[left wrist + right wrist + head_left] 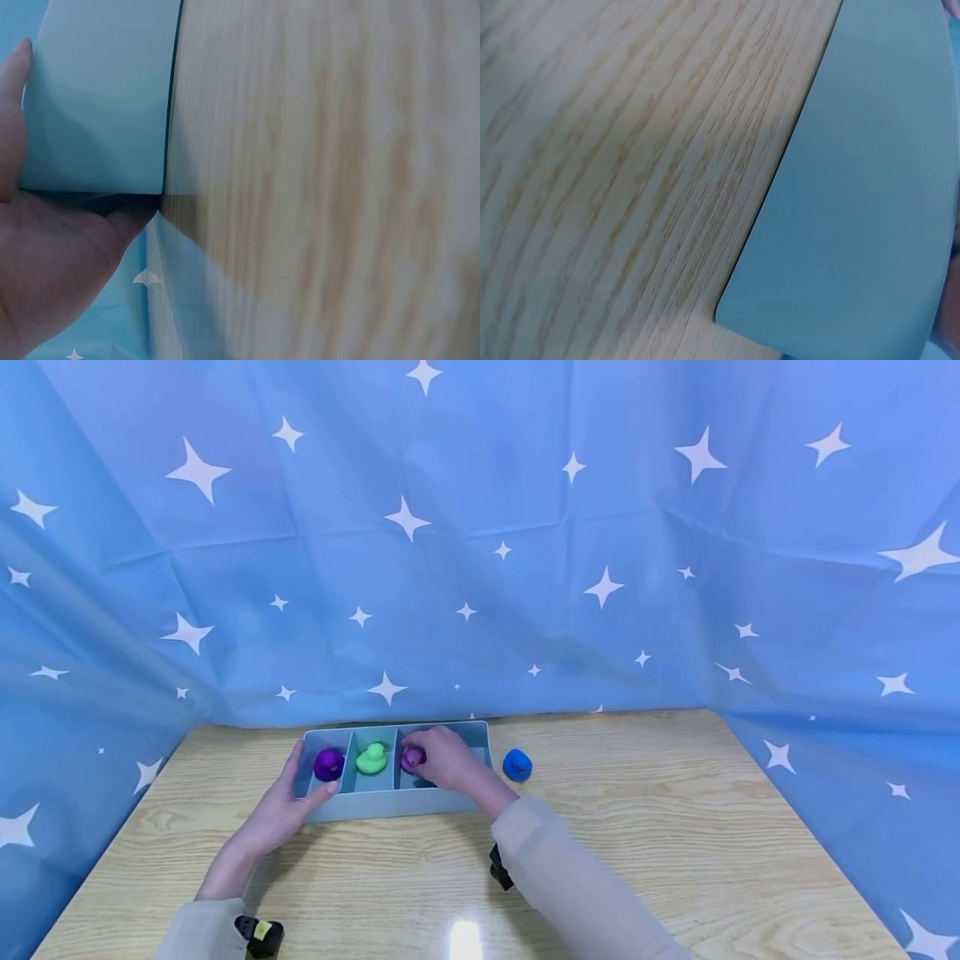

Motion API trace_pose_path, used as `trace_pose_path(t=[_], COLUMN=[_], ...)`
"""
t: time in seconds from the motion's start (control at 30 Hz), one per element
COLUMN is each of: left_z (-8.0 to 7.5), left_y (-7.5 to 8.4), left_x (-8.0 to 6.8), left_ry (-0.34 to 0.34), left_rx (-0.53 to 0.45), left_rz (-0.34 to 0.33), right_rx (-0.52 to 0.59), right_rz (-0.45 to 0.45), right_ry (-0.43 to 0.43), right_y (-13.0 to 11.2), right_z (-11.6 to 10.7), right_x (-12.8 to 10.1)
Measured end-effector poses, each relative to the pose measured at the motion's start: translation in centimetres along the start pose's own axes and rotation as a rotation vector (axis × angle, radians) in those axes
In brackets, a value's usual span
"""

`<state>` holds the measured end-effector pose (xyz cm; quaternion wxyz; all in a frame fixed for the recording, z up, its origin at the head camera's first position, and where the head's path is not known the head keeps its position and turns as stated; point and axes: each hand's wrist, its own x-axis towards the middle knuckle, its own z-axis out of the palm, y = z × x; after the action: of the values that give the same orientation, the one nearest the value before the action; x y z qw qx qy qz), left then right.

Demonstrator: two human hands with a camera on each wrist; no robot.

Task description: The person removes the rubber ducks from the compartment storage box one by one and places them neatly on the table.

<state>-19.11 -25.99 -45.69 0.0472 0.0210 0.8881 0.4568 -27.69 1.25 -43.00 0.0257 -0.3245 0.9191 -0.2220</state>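
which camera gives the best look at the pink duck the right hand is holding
The head view: the pink duck shows in the tray's right compartment, pinched by the right hand. Both wrist views show only the tray's outer wall and the tabletop, no duck.

My left hand (281, 810) extends forward with fingers straight and thumb spread, palm turned inward. My left forearm runs back toward me at a slight angle, sleeve at the wrist. My right hand (444, 758) reaches further forward, fingers curled downward in a pinch. My right forearm crosses diagonally, covered by a sleeve.
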Motion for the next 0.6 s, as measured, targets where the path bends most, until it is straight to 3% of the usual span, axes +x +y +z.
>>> trace_pose_path(t=[0.33, 0.6], left_z=[-0.09, -0.02], left_y=[0.18, 0.09], left_x=[-0.13, -0.10], left_ry=[-0.004, -0.004], left_rx=[-0.017, -0.029], left_rz=[-0.005, -0.005], right_rx=[-0.045, -0.094], right_rz=[0.002, -0.057], right_ry=[0.005, 0.015], right_y=[-0.31, -0.34], right_z=[0.11, -0.01], right_x=[0.06, 0.00])
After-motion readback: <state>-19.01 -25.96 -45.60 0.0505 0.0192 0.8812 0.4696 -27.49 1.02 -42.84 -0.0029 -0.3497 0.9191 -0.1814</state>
